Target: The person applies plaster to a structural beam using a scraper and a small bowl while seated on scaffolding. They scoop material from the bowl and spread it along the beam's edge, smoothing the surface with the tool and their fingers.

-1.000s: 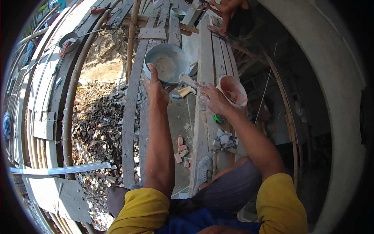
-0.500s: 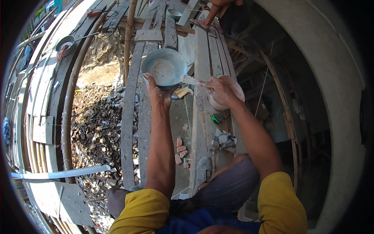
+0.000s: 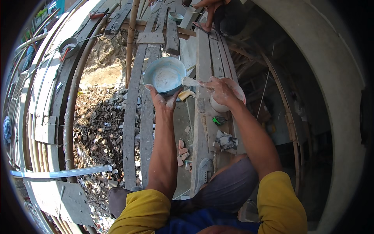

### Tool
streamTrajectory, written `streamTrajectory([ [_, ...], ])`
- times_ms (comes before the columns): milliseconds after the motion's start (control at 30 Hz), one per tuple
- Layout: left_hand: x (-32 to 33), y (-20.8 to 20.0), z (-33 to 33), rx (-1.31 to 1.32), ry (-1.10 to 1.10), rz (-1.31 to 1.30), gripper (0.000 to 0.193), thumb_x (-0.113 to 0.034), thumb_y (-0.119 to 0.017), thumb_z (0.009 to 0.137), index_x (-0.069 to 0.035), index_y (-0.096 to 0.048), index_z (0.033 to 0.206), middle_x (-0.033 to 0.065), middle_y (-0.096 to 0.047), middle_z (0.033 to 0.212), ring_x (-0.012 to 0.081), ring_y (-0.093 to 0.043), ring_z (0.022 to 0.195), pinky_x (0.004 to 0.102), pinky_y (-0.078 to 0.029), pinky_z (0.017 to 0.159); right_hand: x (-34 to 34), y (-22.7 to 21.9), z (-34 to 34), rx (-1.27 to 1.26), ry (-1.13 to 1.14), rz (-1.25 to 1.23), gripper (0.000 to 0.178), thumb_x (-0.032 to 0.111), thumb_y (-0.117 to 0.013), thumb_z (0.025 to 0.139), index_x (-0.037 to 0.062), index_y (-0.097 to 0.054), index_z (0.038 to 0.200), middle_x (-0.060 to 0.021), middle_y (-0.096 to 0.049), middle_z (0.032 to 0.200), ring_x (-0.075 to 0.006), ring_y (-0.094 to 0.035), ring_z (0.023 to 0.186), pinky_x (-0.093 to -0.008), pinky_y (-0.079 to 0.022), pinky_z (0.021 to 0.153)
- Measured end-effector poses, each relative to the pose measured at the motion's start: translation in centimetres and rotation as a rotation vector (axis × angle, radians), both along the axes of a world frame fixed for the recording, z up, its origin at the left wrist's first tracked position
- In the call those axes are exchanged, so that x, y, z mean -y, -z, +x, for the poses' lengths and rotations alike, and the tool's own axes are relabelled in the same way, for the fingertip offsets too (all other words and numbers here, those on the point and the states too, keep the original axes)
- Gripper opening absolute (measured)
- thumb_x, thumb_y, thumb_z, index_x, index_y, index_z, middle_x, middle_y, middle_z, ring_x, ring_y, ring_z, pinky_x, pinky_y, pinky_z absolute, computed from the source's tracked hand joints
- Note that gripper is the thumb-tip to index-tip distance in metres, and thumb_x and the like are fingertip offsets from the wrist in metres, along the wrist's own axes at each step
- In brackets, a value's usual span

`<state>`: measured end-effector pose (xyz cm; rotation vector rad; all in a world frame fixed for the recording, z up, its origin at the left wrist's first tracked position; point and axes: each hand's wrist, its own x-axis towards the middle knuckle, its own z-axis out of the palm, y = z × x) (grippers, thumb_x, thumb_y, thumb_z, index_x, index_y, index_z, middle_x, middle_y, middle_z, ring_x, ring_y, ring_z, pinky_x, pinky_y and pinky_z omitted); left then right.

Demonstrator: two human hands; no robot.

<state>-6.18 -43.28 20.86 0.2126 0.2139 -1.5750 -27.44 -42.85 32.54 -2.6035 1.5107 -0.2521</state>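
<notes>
Above centre, your left hand (image 3: 163, 101) grips a round pale-blue bowl (image 3: 165, 75), likely rigid, best rim-held; right hand (image 3: 224, 91), flat whitish scraper (image 3: 190, 82).

Left forearm (image 3: 161, 148): extended toward 12 o'clock | left hand (image 3: 164, 102): at 10 o'clock, palm upturned, thumb toward 11, fingers curled in a grip | right forearm (image 3: 255, 134): slanting toward 11 o'clock | right hand (image 3: 224, 93): at 2 o'clock, back uppermost, fingers closed toward 9.
</notes>
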Motion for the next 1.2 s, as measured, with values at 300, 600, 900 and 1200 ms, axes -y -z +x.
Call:
streamTrajectory([
  [300, 1.5, -2.6, 5.7, 0.147, -0.286, -0.116, 0.084, -0.069, -0.045, 0.088, -0.014, -0.027, 0.149, 0.0179, -0.036, 0.148, 0.0432, -0.044, 0.13, 0.0637, -0.043, 0.1, -0.3, 4.0, -5.2, 0.237, 0.012, -0.034, 0.038, 0.009, -0.052, 0.092, 0.0068, -0.058, 0.129, -0.011, -0.064, 0.094, -0.0223, -0.062, 0.082, -0.0356, -0.049, 0.074],
  [600, -0.3, -4.0, 1.2, 0.584, -0.124, -0.2, 0.069, -0.052, -0.052, 0.096, -0.016, -0.023, 0.147, 0.0184, -0.036, 0.146, 0.0378, -0.045, 0.129, 0.0636, -0.046, 0.093, -1.2, 0.8, 3.4, 1.01, 0.145, 0.728, 0.03, 0.028, -0.047, 0.103, 0.0025, -0.052, 0.118, -0.005, -0.061, 0.087, -0.0097, -0.055, 0.067, -0.0248, -0.047, 0.062],
  [900, -0.5, -4.8, 1.9, 0.519, -0.224, -0.24, 0.071, -0.051, -0.055, 0.095, -0.014, -0.024, 0.147, 0.0178, -0.039, 0.142, 0.0388, -0.049, 0.124, 0.0619, -0.048, 0.091, -0.7, 4.0, -0.6, 0.851, 0.305, 0.87, 0.035, 0.035, -0.045, 0.103, 0.0024, -0.055, 0.097, -0.004, -0.058, 0.08, -0.0119, -0.055, 0.066, -0.0282, -0.048, 0.061],
  [1200, -0.2, -9.1, 5.3, 0.647, -0.429, -0.248, 0.084, -0.045, -0.073, 0.084, -0.008, -0.029, 0.144, 0.0191, -0.044, 0.134, 0.0319, -0.054, 0.116, 0.0524, -0.05, 0.092, -1.4, 3.3, -3.5, 0.498, 0.497, 0.569, 0.032, 0.031, -0.053, 0.099, 0.0001, -0.049, 0.107, -0.0116, -0.062, 0.082, -0.022, -0.063, 0.065, -0.0376, -0.049, 0.057],
])
